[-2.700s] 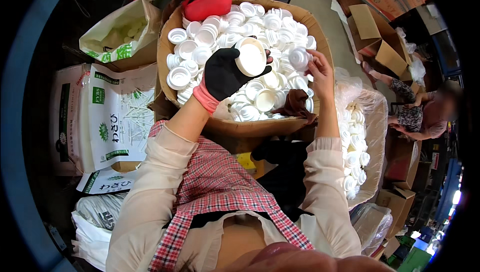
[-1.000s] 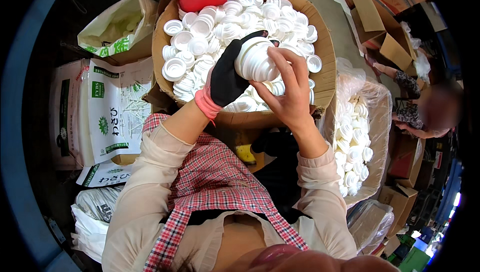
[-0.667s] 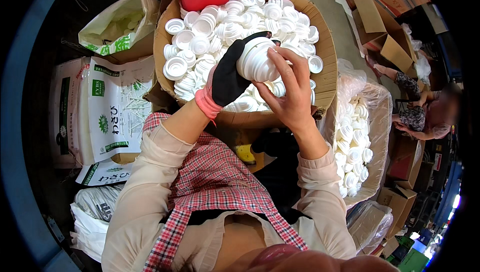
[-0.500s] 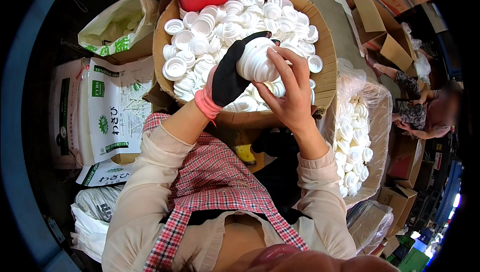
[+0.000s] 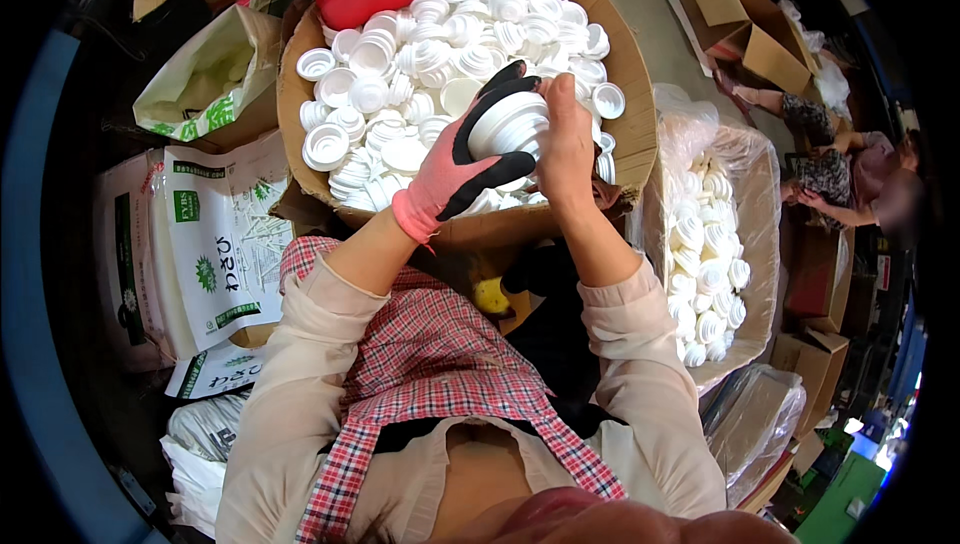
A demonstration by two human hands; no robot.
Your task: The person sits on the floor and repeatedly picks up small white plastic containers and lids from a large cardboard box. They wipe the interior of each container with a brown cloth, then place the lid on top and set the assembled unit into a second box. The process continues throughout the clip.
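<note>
plastic cap [image 5: 508, 129], white, round and ridged, at upper centre, clasped in the black-and-pink-gloved left hand [image 5: 456, 166]; bare right hand [image 5: 567, 149] alongside, its grip unclear. uneven pressure could drop it into the brown cardboard box [image 5: 632, 94].

Head-worn wide fisheye view, facing down from above, near left hand [image 5: 458, 161] and right hand [image 5: 567, 149]

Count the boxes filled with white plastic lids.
2: a large cardboard box beneath the gloved left hand and bare right hand, and a plastic-lined box to its right. Others may be hidden.
</note>
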